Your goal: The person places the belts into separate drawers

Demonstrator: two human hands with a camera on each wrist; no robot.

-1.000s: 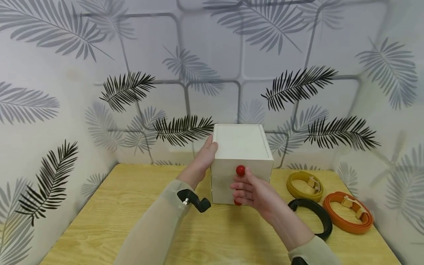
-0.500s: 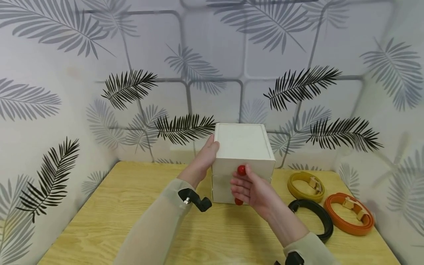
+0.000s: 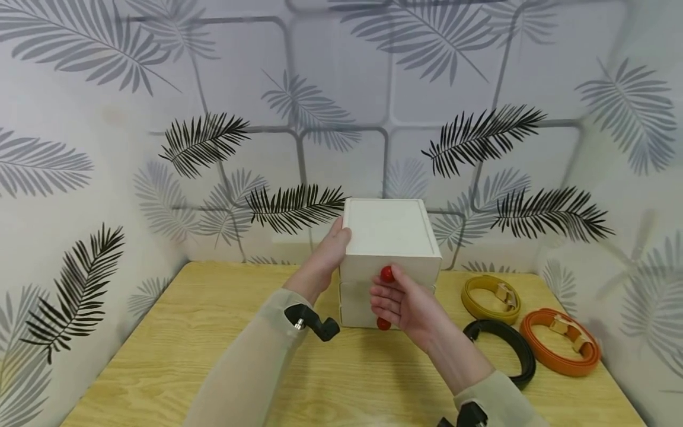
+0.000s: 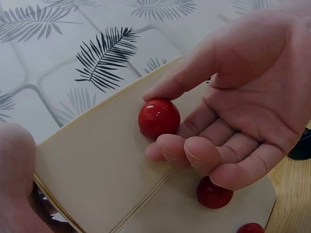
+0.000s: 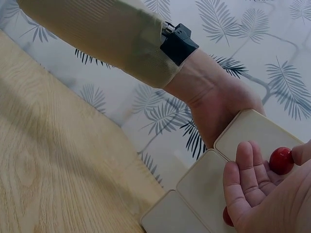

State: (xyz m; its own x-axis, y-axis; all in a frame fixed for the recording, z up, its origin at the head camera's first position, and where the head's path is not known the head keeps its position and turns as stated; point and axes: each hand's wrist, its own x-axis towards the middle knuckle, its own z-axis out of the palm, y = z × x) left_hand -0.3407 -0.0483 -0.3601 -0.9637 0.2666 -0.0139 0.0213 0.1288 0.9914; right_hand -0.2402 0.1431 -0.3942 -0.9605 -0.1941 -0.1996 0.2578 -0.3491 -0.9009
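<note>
One lower red knob (image 3: 383,324) shows more; right fingers (image 4: 200,151) seemingly higher.

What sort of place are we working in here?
Probably a small indoor work area, perhaps set up for recording: a wood-grain table has leaf-patterned walls behind it and at both sides, and bears a white drawer unit and three coiled belts.

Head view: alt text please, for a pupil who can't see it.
A person's left hand holds a white box on a wooden table while the right hand grips its top red knob. A yellow belt, black belt and orange belt lie coiled to the right.
</note>
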